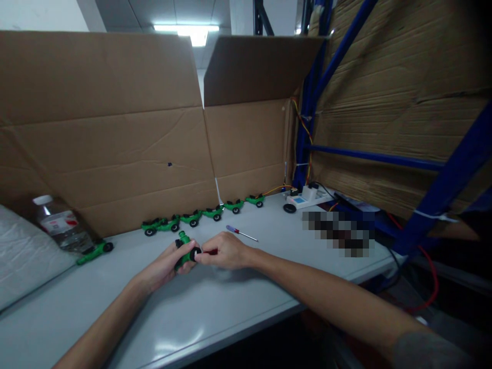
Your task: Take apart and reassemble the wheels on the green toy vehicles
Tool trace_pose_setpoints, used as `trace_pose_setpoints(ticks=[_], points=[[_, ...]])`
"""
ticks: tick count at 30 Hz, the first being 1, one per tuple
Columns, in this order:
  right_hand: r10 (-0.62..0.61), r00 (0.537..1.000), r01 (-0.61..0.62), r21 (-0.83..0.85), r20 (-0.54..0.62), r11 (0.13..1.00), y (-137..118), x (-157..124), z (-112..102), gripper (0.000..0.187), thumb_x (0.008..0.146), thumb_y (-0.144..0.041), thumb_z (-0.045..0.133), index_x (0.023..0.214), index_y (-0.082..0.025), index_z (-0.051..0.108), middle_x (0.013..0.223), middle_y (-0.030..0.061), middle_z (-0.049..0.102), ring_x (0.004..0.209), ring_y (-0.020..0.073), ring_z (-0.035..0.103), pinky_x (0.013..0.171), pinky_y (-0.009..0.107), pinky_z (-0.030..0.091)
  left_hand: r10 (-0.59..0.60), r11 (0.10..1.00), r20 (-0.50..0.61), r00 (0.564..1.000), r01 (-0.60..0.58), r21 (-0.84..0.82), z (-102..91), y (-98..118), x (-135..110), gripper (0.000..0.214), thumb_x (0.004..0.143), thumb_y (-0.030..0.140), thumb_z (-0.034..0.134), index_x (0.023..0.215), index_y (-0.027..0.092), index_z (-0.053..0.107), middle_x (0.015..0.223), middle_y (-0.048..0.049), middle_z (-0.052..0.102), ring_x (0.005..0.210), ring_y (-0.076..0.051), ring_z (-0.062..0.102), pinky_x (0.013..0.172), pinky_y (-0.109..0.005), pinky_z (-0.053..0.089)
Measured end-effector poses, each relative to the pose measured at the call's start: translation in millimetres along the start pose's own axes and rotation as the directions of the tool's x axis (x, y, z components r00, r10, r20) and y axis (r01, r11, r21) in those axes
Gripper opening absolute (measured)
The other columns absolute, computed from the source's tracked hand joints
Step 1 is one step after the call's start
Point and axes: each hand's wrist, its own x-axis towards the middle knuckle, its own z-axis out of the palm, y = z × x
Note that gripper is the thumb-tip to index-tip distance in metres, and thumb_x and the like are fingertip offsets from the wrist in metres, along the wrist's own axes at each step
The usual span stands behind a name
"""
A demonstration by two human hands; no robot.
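My left hand [166, 266] is closed around a small green toy vehicle [185, 258] with a black wheel, held just above the white table. Close against the wheel side is my right hand [229, 250], its thumb and fingers pinched on a thin dark red piece [211, 251], perhaps a tool handle. My fingers hide most of that piece, so its kind is unclear. Beyond my right hand lies a screwdriver [241, 233] with a purplish handle and metal shaft.
Several green toy vehicles [191, 219] line the cardboard wall [115, 164]. Another green toy [92, 253] lies by a plastic bottle [61, 225] and a white bag [26, 256] at left. Back right are a power strip [313, 197], a loose black wheel [289, 208] and blue rack posts [434, 205].
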Motion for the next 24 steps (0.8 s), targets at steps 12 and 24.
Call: trace_pose_setpoints(ticks=[12, 24], points=[[0.102, 0.995, -0.104, -0.117, -0.017, 0.988, 8.7, 1.0, -4.1, 0.050, 0.101, -0.052, 0.056, 0.066, -0.018, 0.063, 0.059, -0.0040, 0.046, 0.058, 0.0104, 0.038, 0.059, 0.027, 0.020, 0.200, 0.926, -0.229, 0.953, -0.107, 0.363, 6.4, 7.0, 9.9, 0.048, 0.091, 0.064, 0.066, 0.085, 0.016, 0.062, 0.063, 0.0022, 0.054, 0.054, -0.012, 0.046, 0.051, -0.023, 0.034], [0.303, 0.946, -0.213, -0.478, 0.117, 0.852, 3.3, -0.3, -21.2, 0.056, 0.104, -0.061, 0.043, 0.089, -0.022, 0.080, 0.090, 0.0086, 0.078, 0.080, 0.0213, 0.068, 0.065, 0.027, 0.035, 0.315, 0.800, -0.185, 0.931, -0.156, 0.579, -4.0, -3.6, 14.4, 0.039, 0.094, 0.056, 0.065, 0.087, 0.017, 0.065, 0.067, 0.0017, 0.059, 0.060, -0.014, 0.052, 0.060, -0.026, 0.041]])
